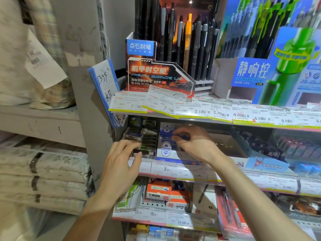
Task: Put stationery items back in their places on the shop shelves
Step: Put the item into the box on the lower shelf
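Up close, I see my left hand reaching into the middle shelf, its fingers curled round a small dark packet at the front of a clear tray of dark packets. My right hand is just beside it, over the blue-and-white boxes, with fingertips pinching something small and dark that I cannot make out; it may be a thin refill. Above, a row of price tags overhangs the shelf edge and hides the back of this compartment. On top stand a red-and-black pen display and a blue-and-green one, the latter cut off at the right. A scribbled notepad hangs at the upright. Below, orange boxes sit behind more tags. Everything at the left is blurred.
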